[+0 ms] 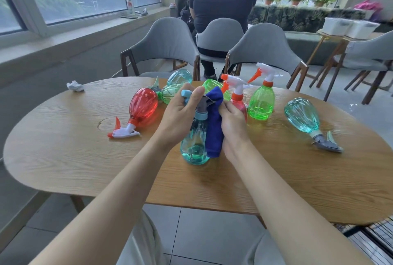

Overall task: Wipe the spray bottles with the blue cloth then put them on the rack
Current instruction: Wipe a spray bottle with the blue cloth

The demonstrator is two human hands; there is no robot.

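Hiding most of its sprayer point(186, 93), the left hand point(180, 113) grips the teal bottle point(194, 147) upright on the table point(85, 158); the right hand point(232, 124) clutches the blue cloth point(213, 130) against its right side (contents unclear).

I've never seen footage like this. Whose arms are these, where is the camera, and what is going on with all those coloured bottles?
There is no machine here. These are a person's two bare arms, filmed by one wide-angle camera worn on their head and looking down at a wooden table. The left hand grips the spray head of an upright teal bottle. The right hand holds a blue cloth against that bottle's side, its fingers curled round the cloth. More spray bottles are on the table: a red bottle lying at left, a green bottle standing behind, a second teal bottle lying at right, and a few more behind the hands. A crumpled white tissue sits at far left.
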